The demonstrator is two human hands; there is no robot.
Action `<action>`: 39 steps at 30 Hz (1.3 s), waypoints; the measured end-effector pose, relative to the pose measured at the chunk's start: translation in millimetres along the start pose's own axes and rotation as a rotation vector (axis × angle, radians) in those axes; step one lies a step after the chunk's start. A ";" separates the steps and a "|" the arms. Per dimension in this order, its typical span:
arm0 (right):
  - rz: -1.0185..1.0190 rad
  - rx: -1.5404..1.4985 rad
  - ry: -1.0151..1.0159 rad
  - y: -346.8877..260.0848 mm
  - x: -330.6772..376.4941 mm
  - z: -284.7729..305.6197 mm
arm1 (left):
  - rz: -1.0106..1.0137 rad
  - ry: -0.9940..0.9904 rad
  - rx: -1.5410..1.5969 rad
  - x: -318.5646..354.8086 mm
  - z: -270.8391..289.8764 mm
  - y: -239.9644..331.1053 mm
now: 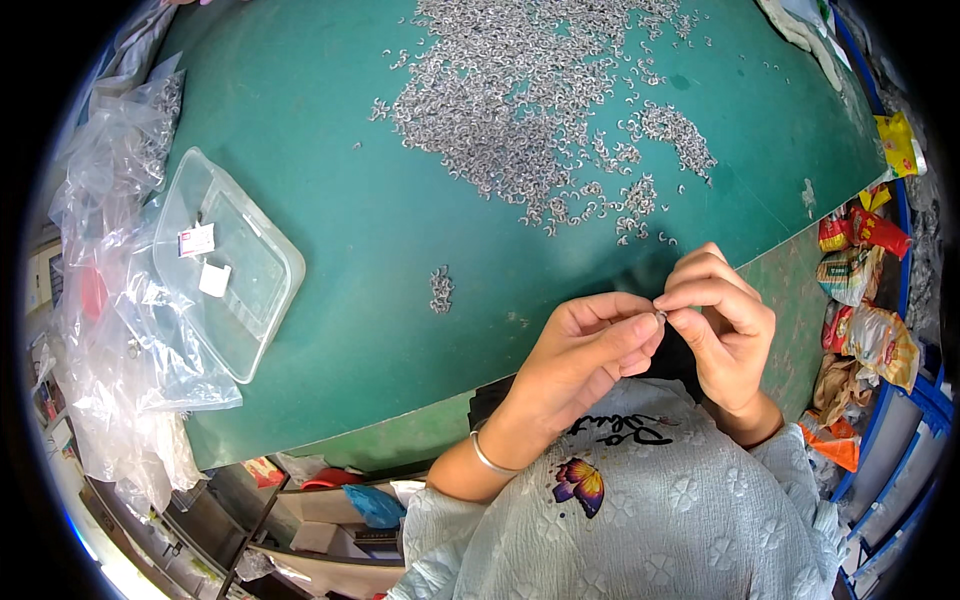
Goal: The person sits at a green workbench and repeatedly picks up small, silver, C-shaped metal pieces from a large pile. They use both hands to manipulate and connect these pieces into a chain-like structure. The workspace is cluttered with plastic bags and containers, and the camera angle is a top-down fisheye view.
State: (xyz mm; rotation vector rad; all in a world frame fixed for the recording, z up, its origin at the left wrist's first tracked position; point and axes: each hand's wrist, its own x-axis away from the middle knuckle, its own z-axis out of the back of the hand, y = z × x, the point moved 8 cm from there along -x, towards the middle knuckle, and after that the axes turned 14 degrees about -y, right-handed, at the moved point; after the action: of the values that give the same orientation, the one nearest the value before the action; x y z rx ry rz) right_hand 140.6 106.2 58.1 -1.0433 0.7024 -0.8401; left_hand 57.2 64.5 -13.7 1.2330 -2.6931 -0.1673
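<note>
A: In the head view, where are the person's hands?

B: Right of centre, in front of the person's pale shirt (690,510). The left hand (585,350) reaches in from the lower middle, a silver bangle (492,456) on its wrist; the right hand (730,330) sits just beside it.

A: And how do the fingers stand?

B: Narrow on both sides — each thumb and forefinger pinched on one small grey piece (661,316) where the fingertips meet. The piece is mostly covered, so its exact shape cannot be told.

A: What lies past the hands?

B: A green table (340,200). Across its upper middle spreads a large heap of small curved grey pieces (510,100), thinning into loose ones toward the hands. A little cluster of similar pieces (441,290) lies apart from the heap, left of the hands.

A: Anything at the left of the frame?

B: A clear plastic container (255,262) with two small white cards (214,280) in it — and clear plastic bags (110,330) bunched beside it along the table's left edge.

A: And at the right edge?

B: Colourful packets (880,340), stacked beside a blue frame (903,225), well apart from the heap.
</note>
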 end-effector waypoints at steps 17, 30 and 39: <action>-0.007 -0.044 -0.075 3.8 -2.6 -1.3 | 0.048 0.018 -0.043 0.7 0.8 -0.8; -0.105 0.748 -0.045 28.1 -30.3 0.6 | -0.291 -0.025 -0.329 -0.2 6.4 22.9; 0.054 0.573 0.133 30.1 -22.5 12.0 | -0.162 0.033 -0.290 0.6 9.5 18.6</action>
State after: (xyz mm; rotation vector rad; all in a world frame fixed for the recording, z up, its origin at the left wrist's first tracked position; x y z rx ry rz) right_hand 146.7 138.7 36.6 -0.4563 0.5486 -0.9928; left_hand 41.1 76.5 -19.7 1.3443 -2.4303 -0.5327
